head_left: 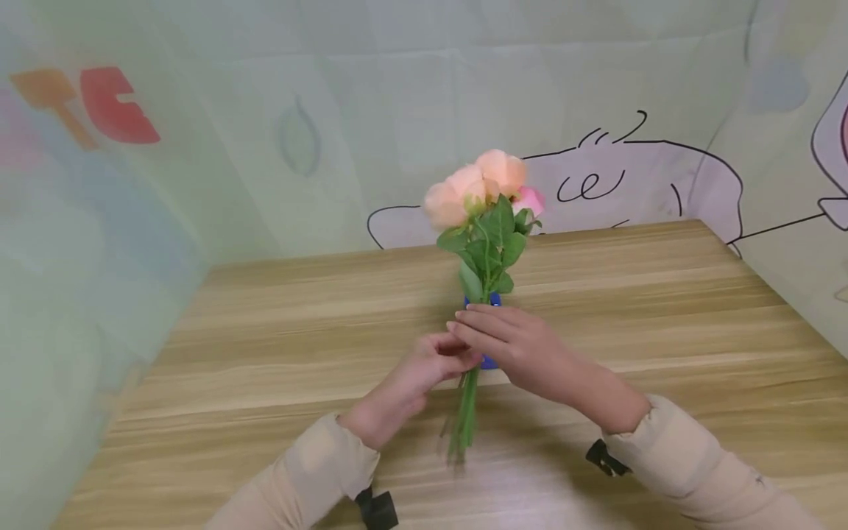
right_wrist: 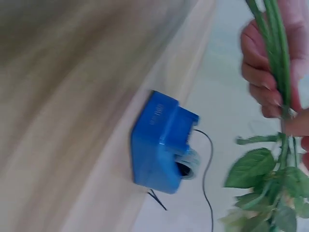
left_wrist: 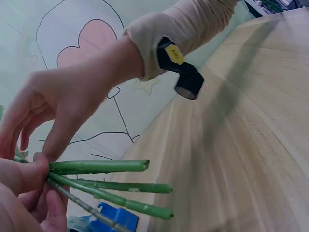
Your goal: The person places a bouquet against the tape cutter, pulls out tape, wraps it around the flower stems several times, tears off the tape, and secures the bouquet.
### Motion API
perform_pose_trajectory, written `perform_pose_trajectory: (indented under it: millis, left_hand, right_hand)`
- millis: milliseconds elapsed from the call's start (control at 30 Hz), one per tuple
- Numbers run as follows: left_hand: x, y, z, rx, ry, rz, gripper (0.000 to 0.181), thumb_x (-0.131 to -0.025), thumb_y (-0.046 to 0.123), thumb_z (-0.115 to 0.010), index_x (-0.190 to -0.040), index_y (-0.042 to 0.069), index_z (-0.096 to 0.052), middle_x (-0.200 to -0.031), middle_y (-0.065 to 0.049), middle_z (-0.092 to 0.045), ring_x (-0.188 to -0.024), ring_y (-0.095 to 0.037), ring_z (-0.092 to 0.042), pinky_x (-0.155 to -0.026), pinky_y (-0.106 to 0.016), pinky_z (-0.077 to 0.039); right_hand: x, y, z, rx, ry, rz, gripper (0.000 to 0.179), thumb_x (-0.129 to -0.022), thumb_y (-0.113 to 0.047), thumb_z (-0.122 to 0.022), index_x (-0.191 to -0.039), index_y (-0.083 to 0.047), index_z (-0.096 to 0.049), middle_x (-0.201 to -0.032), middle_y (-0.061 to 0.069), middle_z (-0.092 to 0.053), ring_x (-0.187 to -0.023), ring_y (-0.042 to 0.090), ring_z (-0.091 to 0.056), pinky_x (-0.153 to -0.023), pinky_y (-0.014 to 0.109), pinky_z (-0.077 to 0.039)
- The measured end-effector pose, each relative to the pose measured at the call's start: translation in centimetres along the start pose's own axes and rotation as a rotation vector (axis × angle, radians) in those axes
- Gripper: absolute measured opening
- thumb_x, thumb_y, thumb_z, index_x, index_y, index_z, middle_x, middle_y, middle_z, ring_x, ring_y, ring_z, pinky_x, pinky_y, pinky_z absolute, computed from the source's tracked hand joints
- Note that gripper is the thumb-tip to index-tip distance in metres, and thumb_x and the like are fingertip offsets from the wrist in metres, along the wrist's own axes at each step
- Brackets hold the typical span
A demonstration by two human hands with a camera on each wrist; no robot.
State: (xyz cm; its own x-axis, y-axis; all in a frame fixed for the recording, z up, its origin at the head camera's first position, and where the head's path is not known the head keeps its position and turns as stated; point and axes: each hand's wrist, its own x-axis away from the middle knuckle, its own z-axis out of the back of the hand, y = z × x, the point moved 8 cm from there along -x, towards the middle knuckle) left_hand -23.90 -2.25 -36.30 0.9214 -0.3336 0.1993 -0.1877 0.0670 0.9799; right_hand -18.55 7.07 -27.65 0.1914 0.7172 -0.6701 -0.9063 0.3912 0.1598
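A bunch of flowers, with peach and pink blooms, green leaves and bare stems, stands upright above the table. My left hand grips the stems just below my right hand; its fingers curl round them in the right wrist view. My right hand pinches the bunch from the right, its fingers across the stems and its thumb against them. In the left wrist view the cut stem ends stick out past both hands. A blue tape dispenser with a roll of tape stands behind the bunch, mostly hidden in the head view.
A wood-grain table lies beneath the hands. Behind and beside it hangs a pale printed cloth with cartoon drawings. Black wrist-camera mounts are strapped at both sleeves.
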Motion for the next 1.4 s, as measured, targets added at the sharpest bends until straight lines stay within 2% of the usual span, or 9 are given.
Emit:
perform_pose_trajectory:
  millis: [100, 200, 333, 400, 467, 667, 867, 1167, 1400]
  left_hand:
    - [-0.3, 0.5, 0.9, 0.024, 0.069, -0.005, 0.026, -0.086, 0.002, -0.064, -0.109, -0.009, -0.063, -0.084, 0.001, -0.067, -0.076, -0.005, -0.059, -0.075, -0.025, -0.048]
    - [-0.4, 0.6, 1.8, 0.070, 0.152, 0.008, 0.024, -0.085, 0.002, -0.065, -0.105, -0.012, -0.062, -0.071, 0.005, -0.062, -0.067, -0.004, -0.057, -0.068, -0.021, -0.046]
    - [-0.3, 0.6, 2.9, 0.108, 0.242, 0.025, 0.025, -0.085, 0.000, -0.065, -0.105, -0.012, -0.061, -0.072, 0.002, -0.063, -0.066, -0.005, -0.058, -0.066, -0.021, -0.048]
    - [-0.2, 0.4, 3.3, 0.119, 0.276, 0.039, 0.025, -0.084, 0.000, -0.066, -0.106, -0.011, -0.061, -0.075, 0.001, -0.062, -0.068, -0.006, -0.058, -0.066, -0.021, -0.049]
    - [-0.1, 0.3, 3.8, 0.128, 0.311, 0.049, 0.025, -0.084, 0.001, -0.067, -0.106, -0.010, -0.061, -0.076, 0.000, -0.061, -0.068, -0.006, -0.058, -0.065, -0.021, -0.049]
    - [0.2, 0.0, 5.1, 0.172, 0.382, 0.032, 0.026, -0.082, -0.002, -0.067, -0.105, -0.011, -0.060, -0.076, -0.001, -0.058, -0.066, -0.006, -0.056, -0.063, -0.019, -0.049]
    - [0.6, -0.8, 6.3, 0.185, 0.411, 0.031, 0.029, -0.083, -0.004, -0.066, -0.108, -0.014, -0.057, -0.077, -0.003, -0.056, -0.065, -0.005, -0.056, -0.062, -0.019, -0.049]
    - [1.0, -2.5, 7.7, 0.161, 0.474, 0.062, 0.028, -0.082, -0.003, -0.068, -0.105, -0.016, -0.058, -0.070, -0.001, -0.058, -0.061, -0.004, -0.055, -0.059, -0.016, -0.047]
    - [0.9, -4.3, 8.4, 0.123, 0.470, 0.096, 0.029, -0.080, 0.001, -0.071, -0.103, -0.014, -0.060, -0.073, -0.005, -0.065, -0.064, -0.007, -0.059, -0.062, -0.019, -0.049]
  right_hand:
    - [0.1, 0.3, 0.4, -0.018, 0.108, -0.089, 0.027, -0.079, 0.007, -0.066, -0.105, 0.003, -0.064, -0.101, 0.013, -0.065, -0.091, 0.025, -0.063, -0.078, 0.034, -0.051]
    - [0.5, 1.2, -0.4, -0.113, 0.117, -0.308, 0.011, -0.084, -0.005, -0.067, -0.092, 0.002, -0.065, -0.082, 0.008, -0.066, -0.072, 0.018, -0.063, -0.064, 0.028, -0.053]
    - [1.7, 2.3, -3.6, -0.419, -0.056, -0.689, 0.019, -0.082, -0.016, -0.072, -0.090, 0.000, -0.066, -0.071, 0.002, -0.065, -0.060, 0.007, -0.058, -0.054, 0.021, -0.049]
    - [2.3, 2.2, -5.2, -0.580, -0.138, -0.819, 0.021, -0.084, -0.018, -0.070, -0.092, 0.001, -0.066, -0.070, 0.001, -0.065, -0.059, 0.005, -0.057, -0.053, 0.021, -0.047]
    - [2.6, 1.8, -6.5, -0.730, -0.186, -0.902, 0.021, -0.085, -0.017, -0.068, -0.093, 0.002, -0.065, -0.071, 0.002, -0.066, -0.061, 0.006, -0.057, -0.053, 0.022, -0.047]
    - [2.5, 0.9, -8.8, -1.076, -0.180, -1.062, 0.015, -0.088, -0.004, -0.062, -0.097, 0.007, -0.062, -0.073, 0.010, -0.066, -0.065, 0.011, -0.060, -0.061, 0.031, -0.054]
    - [2.3, 0.2, -10.5, -1.229, -0.151, -1.120, 0.018, -0.088, 0.004, -0.057, -0.103, 0.014, -0.058, -0.077, 0.017, -0.066, -0.068, 0.013, -0.062, -0.065, 0.035, -0.055]
    - [2.4, -0.4, -13.2, -1.284, -0.159, -1.182, 0.019, -0.089, 0.007, -0.054, -0.105, 0.016, -0.057, -0.081, 0.023, -0.066, -0.069, 0.017, -0.065, -0.064, 0.034, -0.055]
    - [2.9, -0.7, -14.9, -1.236, -0.203, -1.251, 0.018, -0.088, 0.004, -0.058, -0.104, 0.012, -0.061, -0.077, 0.013, -0.065, -0.066, 0.015, -0.063, -0.060, 0.032, -0.055]
